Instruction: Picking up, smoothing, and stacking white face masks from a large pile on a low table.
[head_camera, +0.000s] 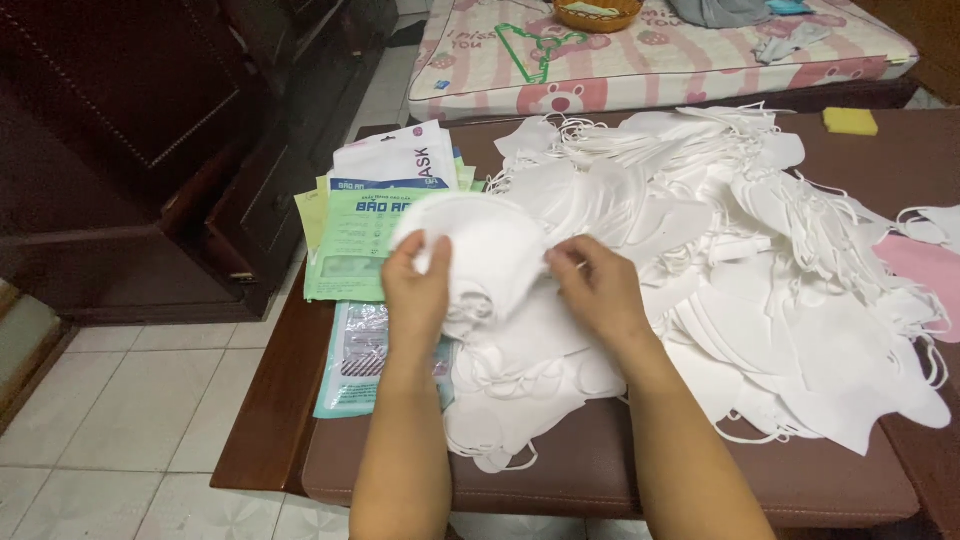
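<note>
Both my hands hold one white face mask (490, 250) above a brown table (590, 460). My left hand (415, 290) pinches its left edge and my right hand (595, 285) pinches its right edge. Under them lies a small stack of white masks (520, 390). A big loose heap of white masks (760, 260) with ear loops spreads over the table to the right.
Green and white mask packets (365, 230) lie at the table's left, with a clear printed bag (355, 365) below them. A pink mask (930, 270) and a yellow sponge (850, 121) sit at the right. A mattress (650, 55) with a basket (597, 14) lies behind; dark cabinet (150, 130) at left.
</note>
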